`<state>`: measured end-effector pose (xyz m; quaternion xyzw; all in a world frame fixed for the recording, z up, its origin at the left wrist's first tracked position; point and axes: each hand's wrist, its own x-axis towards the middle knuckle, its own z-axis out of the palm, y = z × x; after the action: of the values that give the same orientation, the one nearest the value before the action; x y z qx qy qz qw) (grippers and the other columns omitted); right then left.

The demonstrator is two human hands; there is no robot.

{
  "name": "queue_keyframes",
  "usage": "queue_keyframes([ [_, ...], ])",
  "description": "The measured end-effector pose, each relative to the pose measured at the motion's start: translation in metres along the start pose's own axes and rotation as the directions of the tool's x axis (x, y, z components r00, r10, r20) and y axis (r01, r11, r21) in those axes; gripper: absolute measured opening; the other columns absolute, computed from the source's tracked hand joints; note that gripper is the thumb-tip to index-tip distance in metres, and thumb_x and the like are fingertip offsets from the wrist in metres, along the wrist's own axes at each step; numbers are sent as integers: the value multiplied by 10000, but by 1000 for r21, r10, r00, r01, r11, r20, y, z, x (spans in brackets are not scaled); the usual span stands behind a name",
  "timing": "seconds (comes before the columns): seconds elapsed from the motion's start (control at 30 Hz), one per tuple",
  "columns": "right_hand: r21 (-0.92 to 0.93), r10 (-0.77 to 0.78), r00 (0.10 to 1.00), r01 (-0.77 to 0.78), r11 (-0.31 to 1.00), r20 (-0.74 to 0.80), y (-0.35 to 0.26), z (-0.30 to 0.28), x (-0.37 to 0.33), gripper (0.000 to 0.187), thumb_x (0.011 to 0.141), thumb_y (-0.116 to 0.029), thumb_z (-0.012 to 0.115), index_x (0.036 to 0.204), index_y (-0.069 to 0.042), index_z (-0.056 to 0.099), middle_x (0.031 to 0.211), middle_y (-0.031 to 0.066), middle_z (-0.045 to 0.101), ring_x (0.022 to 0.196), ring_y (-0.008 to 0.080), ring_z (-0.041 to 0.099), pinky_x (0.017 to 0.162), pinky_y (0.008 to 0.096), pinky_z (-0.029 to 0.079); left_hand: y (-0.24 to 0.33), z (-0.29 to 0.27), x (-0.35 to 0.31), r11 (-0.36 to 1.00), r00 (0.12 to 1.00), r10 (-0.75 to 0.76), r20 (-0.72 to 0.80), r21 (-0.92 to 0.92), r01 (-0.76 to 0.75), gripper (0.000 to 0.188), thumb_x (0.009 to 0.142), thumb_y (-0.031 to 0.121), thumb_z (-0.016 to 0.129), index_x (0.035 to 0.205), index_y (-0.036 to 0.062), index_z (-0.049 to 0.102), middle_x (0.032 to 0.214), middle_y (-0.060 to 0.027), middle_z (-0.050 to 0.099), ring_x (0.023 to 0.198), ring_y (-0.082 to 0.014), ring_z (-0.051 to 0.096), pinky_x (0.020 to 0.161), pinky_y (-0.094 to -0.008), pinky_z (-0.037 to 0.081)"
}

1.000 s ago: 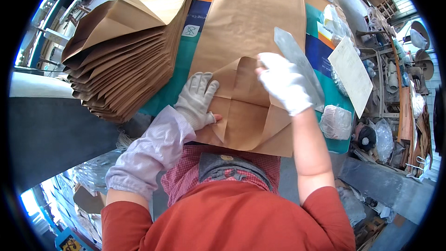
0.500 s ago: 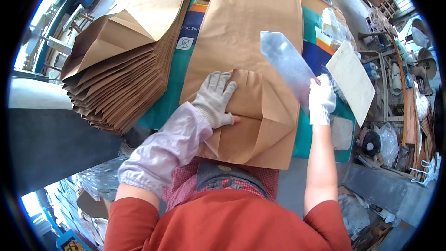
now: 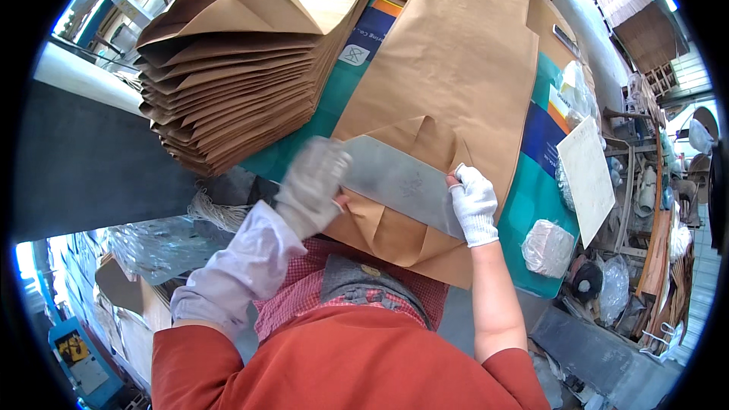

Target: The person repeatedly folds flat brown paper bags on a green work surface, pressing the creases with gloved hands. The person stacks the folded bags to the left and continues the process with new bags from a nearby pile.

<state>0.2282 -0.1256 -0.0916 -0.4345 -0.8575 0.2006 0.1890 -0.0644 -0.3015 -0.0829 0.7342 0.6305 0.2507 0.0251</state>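
A flat brown paper bag (image 3: 463, 53) lies in front of me, its near end opened out into folded flaps (image 3: 380, 231). Across those flaps rests a grey sheet-metal plate (image 3: 402, 182), tilted down to the right. My right hand (image 3: 475, 201), in a white glove with bare fingertips, is closed on the plate's right end. At the plate's left end is my gloved left hand (image 3: 307, 186), smeared by motion, so its grip is unclear. A light sleeve cover (image 3: 235, 266) runs along my left forearm.
A thick stack of brown paper bags (image 3: 235, 99) fans out at the left. On the right of the teal-covered table (image 3: 524, 216) are a pale board (image 3: 587, 182), a plastic-wrapped block (image 3: 548, 248) and crumpled clear plastic (image 3: 579, 95). A phone (image 3: 566, 40) lies farther back.
The metal plate has come down from the upper right onto the bag's folded end with my right hand. My left hand has lifted off the flaps and shifted left. The view has turned.
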Motion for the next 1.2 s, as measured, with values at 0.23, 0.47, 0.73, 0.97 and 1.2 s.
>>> queue_keyframes([
  [0.23,-21,2,1000,-1,1000,16,1,2,4,104,872,-196,747,891,-123,675,875,138,683,827,371,686,715,471,545,16,33,-8,998,999,49,-20,35,-48,654,615,104,766,1240,-49,645,1343,-196,631,1330,-369,547,1052,-467,515],
  [0.47,-62,-40,999,40,997,6,-2,8,5,92,878,-199,738,903,-133,679,877,130,692,828,376,688,716,480,552,16,22,-10,999,999,15,40,46,-17,609,646,105,770,1225,-38,643,1347,-188,629,1340,-374,536,1013,-466,524],
  [0.73,-167,-353,898,318,933,-263,-1,8,-5,135,822,-29,666,949,-73,655,896,107,666,856,327,670,753,459,561,18,25,0,997,995,79,56,13,-80,589,711,101,740,1267,-42,608,1356,-243,610,1325,-437,537,1074,-514,479],
  [0.97,-130,-284,958,287,949,44,-35,3,-36,709,707,-418,838,1288,-50,665,1455,161,543,1370,370,471,1213,561,306,24,21,-14,984,976,1,219,176,-41,684,734,75,750,1397,49,582,1512,-251,502,1427,-457,425,1121,-520,416],
  [1.2,-140,-300,953,301,943,28,-32,7,-39,723,724,-442,827,1319,-72,648,1470,158,532,1369,379,476,1211,560,320,23,17,-12,979,965,7,261,197,-60,719,709,85,763,1406,105,589,1524,-256,490,1422,-471,420,1114,-533,413],
])
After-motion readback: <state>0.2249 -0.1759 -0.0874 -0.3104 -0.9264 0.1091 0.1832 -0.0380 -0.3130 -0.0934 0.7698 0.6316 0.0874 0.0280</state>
